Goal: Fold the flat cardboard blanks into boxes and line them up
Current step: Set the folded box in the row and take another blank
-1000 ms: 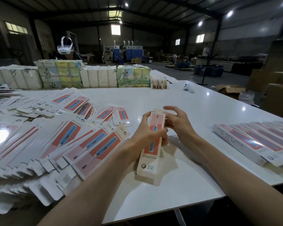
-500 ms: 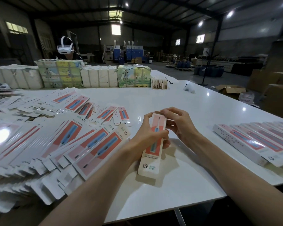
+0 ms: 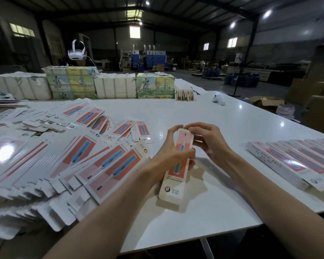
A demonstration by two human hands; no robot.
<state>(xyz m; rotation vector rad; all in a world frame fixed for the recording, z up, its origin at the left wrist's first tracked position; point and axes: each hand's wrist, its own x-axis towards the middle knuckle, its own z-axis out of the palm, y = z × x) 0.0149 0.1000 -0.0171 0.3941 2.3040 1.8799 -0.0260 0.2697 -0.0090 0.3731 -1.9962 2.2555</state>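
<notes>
A long narrow box (image 3: 173,181), white with a red panel and a blue toothbrush picture, stands tilted on the white table (image 3: 223,206) in front of me. My left hand (image 3: 173,156) grips it around the middle. My right hand (image 3: 207,139) pinches its far end, fingers pressing on the end flap. A wide fan of flat blanks (image 3: 64,165) of the same print covers the table's left side. Several folded boxes (image 3: 297,163) lie side by side in a row at the right.
Wrapped bundles of white and green printed packs (image 3: 105,86) line the table's far edge. A small stack of cards (image 3: 184,93) and a white object (image 3: 218,99) lie beyond. A person with a white headset (image 3: 76,53) stands behind the bundles. Cartons (image 3: 266,102) sit on the floor at right.
My right hand has closed in on the box's far end and now presses the flap there. The box has tilted slightly and its near end has come closer to me.
</notes>
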